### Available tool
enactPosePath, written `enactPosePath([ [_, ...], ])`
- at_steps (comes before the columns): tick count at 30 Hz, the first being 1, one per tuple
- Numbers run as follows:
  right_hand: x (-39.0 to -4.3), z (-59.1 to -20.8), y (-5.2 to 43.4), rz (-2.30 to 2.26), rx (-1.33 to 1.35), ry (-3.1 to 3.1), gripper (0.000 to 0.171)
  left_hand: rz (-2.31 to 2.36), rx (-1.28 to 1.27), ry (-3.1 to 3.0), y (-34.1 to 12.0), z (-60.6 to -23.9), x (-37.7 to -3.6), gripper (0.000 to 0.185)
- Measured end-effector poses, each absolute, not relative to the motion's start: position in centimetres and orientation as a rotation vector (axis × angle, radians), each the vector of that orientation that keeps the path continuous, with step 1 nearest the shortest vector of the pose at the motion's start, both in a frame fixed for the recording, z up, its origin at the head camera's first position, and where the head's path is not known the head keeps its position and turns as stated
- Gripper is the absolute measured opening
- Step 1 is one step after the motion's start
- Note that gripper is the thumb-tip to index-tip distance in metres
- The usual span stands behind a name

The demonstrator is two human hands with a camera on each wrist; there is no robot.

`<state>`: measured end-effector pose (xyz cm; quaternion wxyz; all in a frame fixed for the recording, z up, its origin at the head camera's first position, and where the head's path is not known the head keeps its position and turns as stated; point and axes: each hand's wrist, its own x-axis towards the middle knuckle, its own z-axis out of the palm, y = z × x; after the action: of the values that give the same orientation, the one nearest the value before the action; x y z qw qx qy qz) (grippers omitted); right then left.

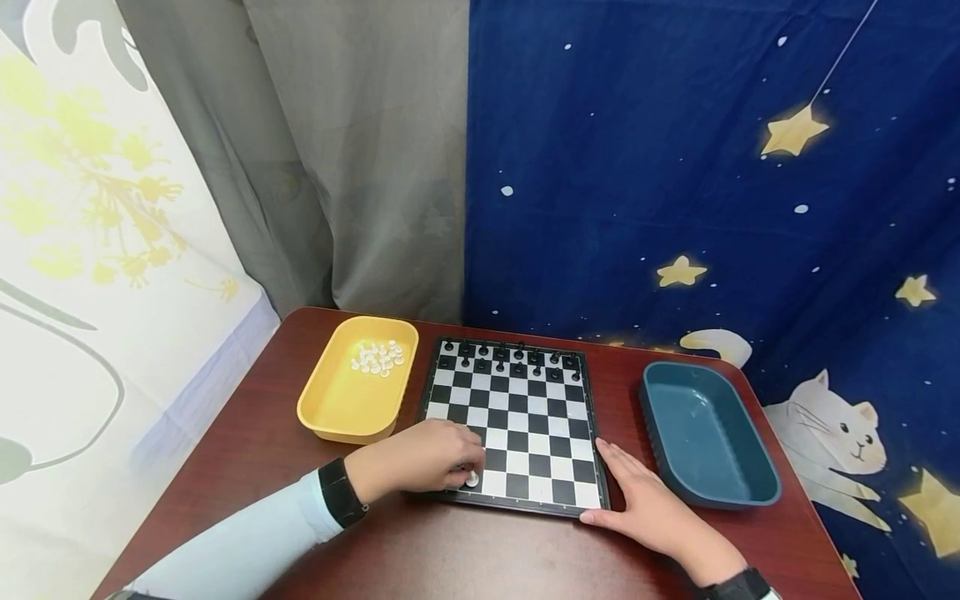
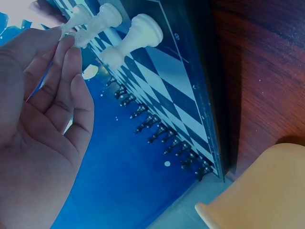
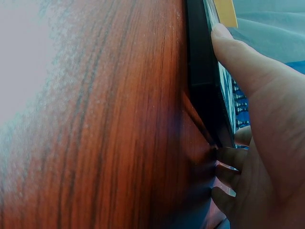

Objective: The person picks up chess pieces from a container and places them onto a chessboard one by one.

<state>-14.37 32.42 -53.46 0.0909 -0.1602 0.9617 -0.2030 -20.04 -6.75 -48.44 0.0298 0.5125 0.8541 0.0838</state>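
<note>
A black-and-white chessboard (image 1: 525,417) lies in the middle of a dark red table (image 1: 255,450). Black pieces (image 1: 517,357) fill its two far rows. My left hand (image 1: 459,473) is at the board's near left corner, its fingertips pinching a white chess piece (image 1: 472,478). In the left wrist view that hand (image 2: 64,37) holds the piece (image 2: 76,18), and two more white pieces (image 2: 138,36) stand beside it on the board (image 2: 176,95). My right hand (image 1: 630,493) lies flat on the table against the board's near right corner. Its thumb (image 3: 228,52) presses the board's edge (image 3: 205,71).
A yellow tray (image 1: 352,412) with several white pieces (image 1: 378,358) stands left of the board. A dark blue tray (image 1: 708,437) with nothing in it stands to the right. Curtains hang close behind the table's far edge.
</note>
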Motion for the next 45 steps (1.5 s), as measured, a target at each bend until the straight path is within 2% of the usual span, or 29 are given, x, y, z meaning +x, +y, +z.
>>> enactPosePath([
  [31, -14.2, -53.5, 32.4, -0.629, -0.493, 2.883, 0.123, 0.258, 1.540, 2.663, -7.3, -48.8, -20.2, 0.008],
  [39, -14.2, -53.7, 32.5, -0.625, -0.485, 2.876, 0.123, 0.304, 1.482, 2.761, -8.9, -48.1, -21.1, 0.008],
  [45, -14.3, -53.6, 32.5, -0.629, -0.494, 2.879, 0.123, 0.449, 1.328, 2.861, -11.7, -46.1, -23.0, 0.011],
])
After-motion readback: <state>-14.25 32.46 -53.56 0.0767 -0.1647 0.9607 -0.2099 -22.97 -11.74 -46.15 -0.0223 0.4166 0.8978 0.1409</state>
